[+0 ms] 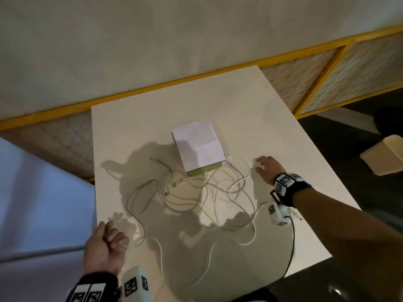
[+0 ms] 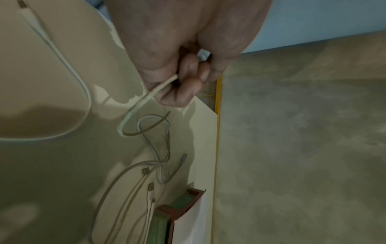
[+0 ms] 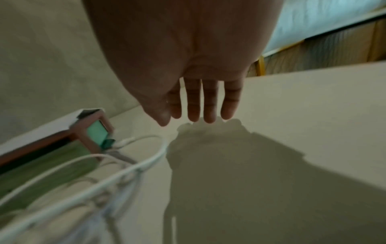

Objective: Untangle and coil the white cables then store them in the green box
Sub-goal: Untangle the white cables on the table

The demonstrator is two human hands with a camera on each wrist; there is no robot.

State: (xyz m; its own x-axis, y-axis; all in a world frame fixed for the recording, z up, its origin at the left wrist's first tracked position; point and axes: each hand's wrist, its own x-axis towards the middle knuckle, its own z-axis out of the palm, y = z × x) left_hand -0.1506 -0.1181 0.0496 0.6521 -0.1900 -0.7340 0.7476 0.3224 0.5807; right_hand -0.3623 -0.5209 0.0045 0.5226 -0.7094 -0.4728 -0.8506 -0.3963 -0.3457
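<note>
Several white cables (image 1: 196,192) lie tangled in loose loops across the middle of the white table (image 1: 261,110). Behind them stands the green box (image 1: 204,170), a white sheet of paper (image 1: 198,144) covering its top. My left hand (image 1: 109,240) is at the table's near left edge, fingers curled round one white cable (image 2: 146,97) that trails into the tangle. My right hand (image 1: 265,166) hovers flat just right of the box, fingers (image 3: 208,105) straight over the bare tabletop, holding nothing. The box (image 3: 41,163) shows to its left with cables (image 3: 117,175) against it.
A yellow-framed lattice panel (image 1: 327,68) runs behind the table under a grey wall. A pale blue surface (image 1: 32,203) lies to the left. A cream boxlike object (image 1: 386,153) sits on the dark floor to the right. A black wire (image 1: 292,243) hangs from my right wrist.
</note>
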